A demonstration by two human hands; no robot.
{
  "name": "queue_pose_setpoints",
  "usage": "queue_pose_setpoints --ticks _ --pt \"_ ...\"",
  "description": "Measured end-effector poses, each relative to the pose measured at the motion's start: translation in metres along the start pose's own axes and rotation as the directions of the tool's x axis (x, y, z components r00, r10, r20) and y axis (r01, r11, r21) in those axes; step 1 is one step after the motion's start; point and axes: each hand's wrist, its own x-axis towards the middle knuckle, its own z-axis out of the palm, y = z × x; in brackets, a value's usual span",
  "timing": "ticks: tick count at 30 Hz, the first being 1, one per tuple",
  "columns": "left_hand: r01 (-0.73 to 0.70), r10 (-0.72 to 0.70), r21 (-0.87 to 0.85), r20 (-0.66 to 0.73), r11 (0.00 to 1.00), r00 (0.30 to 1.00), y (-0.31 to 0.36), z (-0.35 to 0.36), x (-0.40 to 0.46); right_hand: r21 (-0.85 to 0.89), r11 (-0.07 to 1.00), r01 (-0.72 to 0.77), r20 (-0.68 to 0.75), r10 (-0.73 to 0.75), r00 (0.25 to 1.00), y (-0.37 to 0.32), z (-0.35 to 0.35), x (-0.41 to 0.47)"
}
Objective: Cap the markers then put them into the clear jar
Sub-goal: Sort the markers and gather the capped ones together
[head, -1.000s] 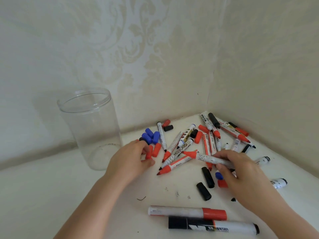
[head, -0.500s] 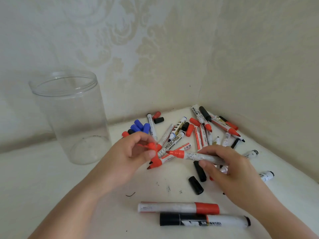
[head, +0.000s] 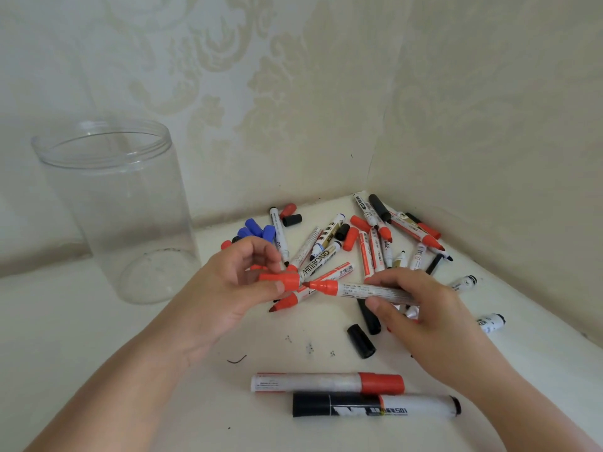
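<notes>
My left hand pinches a red cap, its opening facing right. My right hand grips an uncapped red marker held level, its red tip a finger's width from the cap's mouth. Both are held above a pile of uncapped markers and loose caps in the corner. The clear jar stands upright at the left with nothing in it.
Two capped markers lie near me, a red one and a black one. Loose black caps lie under my right hand, and blue caps sit behind my left. Walls close the corner at the back and right.
My left hand picked a red cap from the pile and lifted it. My right hand raised the red marker, and its tip now nearly meets the cap.
</notes>
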Motion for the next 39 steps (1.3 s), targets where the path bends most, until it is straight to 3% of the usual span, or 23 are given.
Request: queue_pose_setpoints --ticks 3,6,10,12,14,20,27,29,31,33,39 --pt "0.012 -0.016 0.042 0.094 0.999 0.995 -0.002 0.005 -0.002 0.013 1.0 0.013 0.022 -0.013 1.0 0.0 0.003 -0.001" --pt "-0.048 -0.018 0.31 0.207 0.95 0.978 -0.011 0.01 -0.004 -0.006 0.998 0.056 0.057 -0.056 0.997 0.003 0.009 -0.002" --pt "-0.187 0.056 0.681 0.21 0.708 0.976 -0.009 0.016 -0.006 -0.043 0.994 0.096 0.016 -0.095 0.995 0.007 0.009 0.0" --pt "-0.258 0.081 0.766 0.262 0.589 0.962 -0.01 0.015 -0.006 -0.06 0.987 0.146 0.019 -0.145 0.989 0.009 0.008 0.001" --pt "-0.297 0.094 0.789 0.294 0.538 0.951 -0.009 0.016 -0.008 -0.042 0.983 0.177 0.014 -0.177 0.984 0.009 0.007 0.0" --pt "-0.262 0.034 0.757 0.303 0.598 0.952 -0.004 0.016 -0.011 -0.058 0.97 0.238 -0.041 -0.24 0.97 0.005 0.007 -0.001" --pt "-0.228 0.021 0.697 0.292 0.68 0.956 -0.007 0.003 0.001 -0.101 0.978 0.183 -0.039 -0.187 0.982 -0.001 0.012 0.002" --pt "-0.162 0.058 0.64 0.18 0.751 0.982 -0.003 -0.004 0.004 -0.184 0.967 0.175 -0.026 -0.183 0.983 -0.003 0.016 0.001" --pt "-0.092 0.132 0.589 -0.026 0.803 0.991 -0.002 -0.015 0.009 -0.264 0.947 0.182 0.007 -0.187 0.982 -0.007 0.022 0.0" --pt "-0.025 0.195 0.632 -0.201 0.775 0.96 -0.004 -0.024 0.015 -0.294 0.935 0.199 0.037 -0.197 0.98 -0.015 0.029 0.001" --pt "0.047 0.175 0.749 -0.215 0.661 0.961 -0.011 -0.027 0.016 -0.394 0.87 0.295 0.171 -0.246 0.954 -0.033 0.045 0.003"
